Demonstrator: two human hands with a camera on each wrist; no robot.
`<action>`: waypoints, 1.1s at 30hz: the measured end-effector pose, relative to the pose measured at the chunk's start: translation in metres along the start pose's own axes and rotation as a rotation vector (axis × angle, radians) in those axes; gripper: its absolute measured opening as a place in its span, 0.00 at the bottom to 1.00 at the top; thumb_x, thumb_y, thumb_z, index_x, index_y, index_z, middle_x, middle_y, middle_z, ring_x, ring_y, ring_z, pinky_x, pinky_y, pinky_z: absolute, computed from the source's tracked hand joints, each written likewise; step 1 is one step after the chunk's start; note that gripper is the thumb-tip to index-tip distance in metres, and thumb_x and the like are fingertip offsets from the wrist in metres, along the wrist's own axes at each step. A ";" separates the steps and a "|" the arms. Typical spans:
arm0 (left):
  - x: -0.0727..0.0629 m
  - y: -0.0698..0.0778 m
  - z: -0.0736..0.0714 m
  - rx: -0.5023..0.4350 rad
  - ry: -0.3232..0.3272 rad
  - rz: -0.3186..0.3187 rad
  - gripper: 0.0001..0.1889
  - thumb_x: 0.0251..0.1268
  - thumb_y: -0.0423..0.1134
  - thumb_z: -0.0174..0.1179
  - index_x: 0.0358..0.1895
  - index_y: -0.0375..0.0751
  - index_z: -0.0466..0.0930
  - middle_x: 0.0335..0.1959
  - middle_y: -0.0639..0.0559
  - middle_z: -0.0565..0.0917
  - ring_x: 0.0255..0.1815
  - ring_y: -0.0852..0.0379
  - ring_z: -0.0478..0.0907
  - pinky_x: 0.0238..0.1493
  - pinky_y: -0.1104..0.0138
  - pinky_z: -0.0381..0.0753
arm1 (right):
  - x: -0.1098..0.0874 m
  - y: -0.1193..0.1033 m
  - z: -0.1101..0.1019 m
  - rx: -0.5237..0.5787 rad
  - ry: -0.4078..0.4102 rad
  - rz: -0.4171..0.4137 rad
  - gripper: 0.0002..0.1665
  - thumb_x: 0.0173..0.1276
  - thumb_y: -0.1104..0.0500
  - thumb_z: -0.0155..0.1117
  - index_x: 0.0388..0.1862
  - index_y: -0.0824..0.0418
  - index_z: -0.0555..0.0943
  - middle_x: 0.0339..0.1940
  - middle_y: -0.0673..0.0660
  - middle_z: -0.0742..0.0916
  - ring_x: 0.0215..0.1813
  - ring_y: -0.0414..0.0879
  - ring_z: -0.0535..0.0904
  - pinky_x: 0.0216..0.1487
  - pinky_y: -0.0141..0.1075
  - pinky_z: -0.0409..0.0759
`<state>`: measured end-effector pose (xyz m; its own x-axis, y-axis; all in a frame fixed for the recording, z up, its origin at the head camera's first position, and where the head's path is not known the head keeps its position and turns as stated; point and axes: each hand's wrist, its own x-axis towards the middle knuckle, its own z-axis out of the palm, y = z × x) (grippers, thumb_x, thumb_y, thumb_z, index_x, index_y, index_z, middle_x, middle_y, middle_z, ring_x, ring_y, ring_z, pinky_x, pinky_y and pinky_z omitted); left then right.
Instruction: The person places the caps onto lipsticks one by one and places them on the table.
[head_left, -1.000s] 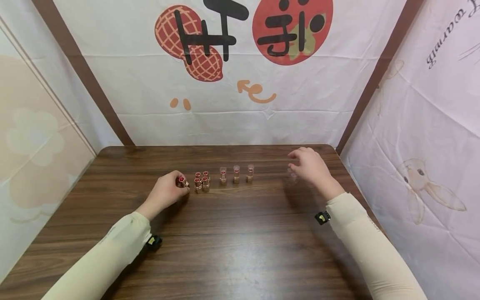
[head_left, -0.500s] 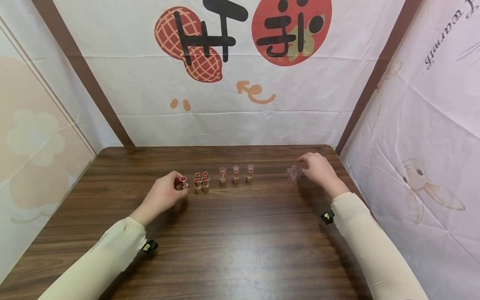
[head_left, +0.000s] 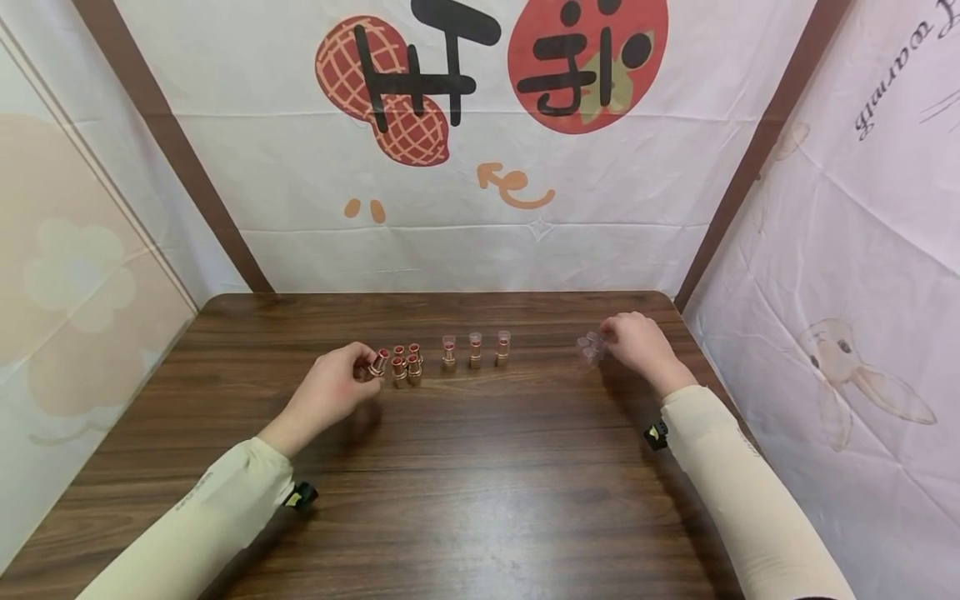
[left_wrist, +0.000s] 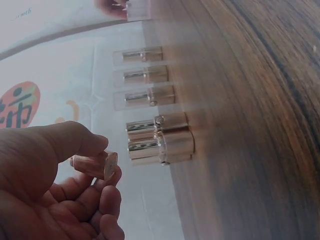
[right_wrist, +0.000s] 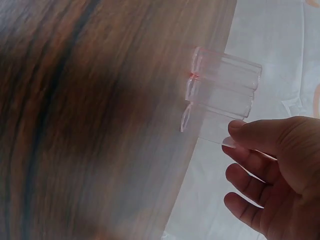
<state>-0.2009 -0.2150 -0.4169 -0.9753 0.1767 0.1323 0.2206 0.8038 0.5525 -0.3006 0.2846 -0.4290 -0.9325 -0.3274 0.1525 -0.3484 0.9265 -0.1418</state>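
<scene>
My left hand pinches an uncapped lipstick with a gold case and red tip. It is tilted and held clear of the table, just left of a tight cluster of uncapped lipsticks standing upright. Further right, 3 lipsticks with clear caps stand in a spaced row. At the right side of the table, my right hand has thumb and index finger on the end of a clear lipstick cap. More clear caps stand side by side against that one.
The dark wood table has its back edge behind the lipsticks. A white printed cloth hangs behind it, with another cloth along the right. A wrist camera is strapped below the left sleeve.
My left hand has brought its lipstick right, closer to the cluster, tipping it from upright to slanted. My right hand has shifted right from above the caps and its fingers have closed on one.
</scene>
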 end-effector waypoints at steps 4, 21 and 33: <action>-0.002 0.004 -0.001 -0.018 -0.002 0.019 0.11 0.64 0.37 0.67 0.47 0.39 0.81 0.38 0.48 0.84 0.38 0.53 0.78 0.41 0.58 0.78 | -0.004 0.002 -0.002 -0.003 0.023 0.017 0.13 0.70 0.60 0.67 0.51 0.63 0.87 0.49 0.61 0.89 0.55 0.60 0.82 0.59 0.56 0.78; -0.001 0.010 -0.004 -0.043 0.044 0.033 0.11 0.64 0.37 0.67 0.47 0.41 0.78 0.38 0.48 0.83 0.38 0.52 0.78 0.41 0.60 0.77 | -0.017 -0.024 -0.033 0.116 0.255 0.060 0.15 0.74 0.57 0.66 0.54 0.64 0.84 0.51 0.64 0.86 0.57 0.62 0.76 0.64 0.56 0.69; 0.000 0.017 -0.008 -0.076 0.088 0.154 0.10 0.64 0.39 0.71 0.47 0.45 0.84 0.39 0.51 0.84 0.40 0.54 0.78 0.41 0.62 0.75 | -0.030 -0.056 -0.042 0.314 0.426 -0.062 0.11 0.72 0.56 0.70 0.47 0.62 0.85 0.40 0.57 0.87 0.49 0.53 0.78 0.52 0.49 0.75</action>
<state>-0.1975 -0.2056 -0.4009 -0.9263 0.2412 0.2893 0.3702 0.7256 0.5801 -0.2492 0.2503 -0.3842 -0.8109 -0.2144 0.5445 -0.4738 0.7866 -0.3959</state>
